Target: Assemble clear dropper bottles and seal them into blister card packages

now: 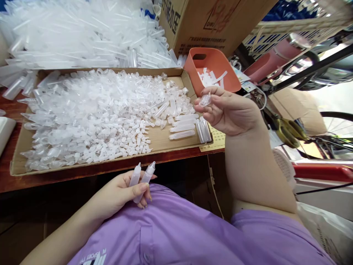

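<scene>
Through the head camera I see the left hand (124, 189) low in front of the purple shirt (176, 224), its fingers wrapped around two slim frosted tubes (135, 176), both tilted with their tips up. I see the right hand (234, 110) raised near the orange bin (190, 71), fingertips pinching clear plastic pieces (205, 100); I cannot tell how many. On the table (68, 179), between me and a heap of long tubes (82, 33), I have a cardboard tray (162, 141) holding piled clear nozzles (82, 99), small white caps (129, 138) along the near side and loose tubes (182, 128) toward its right end.
</scene>
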Demonstrator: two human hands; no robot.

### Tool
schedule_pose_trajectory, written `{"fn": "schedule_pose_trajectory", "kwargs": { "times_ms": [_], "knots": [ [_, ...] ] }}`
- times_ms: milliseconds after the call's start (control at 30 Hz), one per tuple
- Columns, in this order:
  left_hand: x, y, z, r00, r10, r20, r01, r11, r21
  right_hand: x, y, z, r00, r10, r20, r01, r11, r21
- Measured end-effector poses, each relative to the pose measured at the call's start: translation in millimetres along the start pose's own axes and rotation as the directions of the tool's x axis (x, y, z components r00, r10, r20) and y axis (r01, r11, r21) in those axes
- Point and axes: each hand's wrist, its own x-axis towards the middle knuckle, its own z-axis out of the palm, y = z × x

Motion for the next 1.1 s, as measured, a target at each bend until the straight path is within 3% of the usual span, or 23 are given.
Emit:
{"fn": "schedule_pose_trajectory", "kwargs": {
  "times_ms": [233,500,767,1100],
  "knots": [
    [-2.6,-0.4,-1.9,1.0,0.013,-0.011,-0.013,1.0,-0.026,-7.7,7.5,30.6,0.985,0.123,0.124,-0.126,0.992,0.013],
    [-4.4,-0.6,-3.5,0.999,0.028,-0.022,-0.029,0.998,-0.052,-5.1,23.0,54.5,0.976,0.181,0.123,-0.185,0.983,0.02],
    [-8.0,-0.7,-4.9,0.999,0.035,-0.022,-0.037,0.997,-0.064,-1.0,35.4,72.4,0.96,0.246,0.131,-0.25,0.968,0.011],
    [-9.1,-4.4,-9.2,0.998,0.053,-0.03,-0.055,0.996,-0.068,-5.3,34.4,80.3,0.947,0.224,0.23,-0.222,0.974,-0.036]
  ]
}}
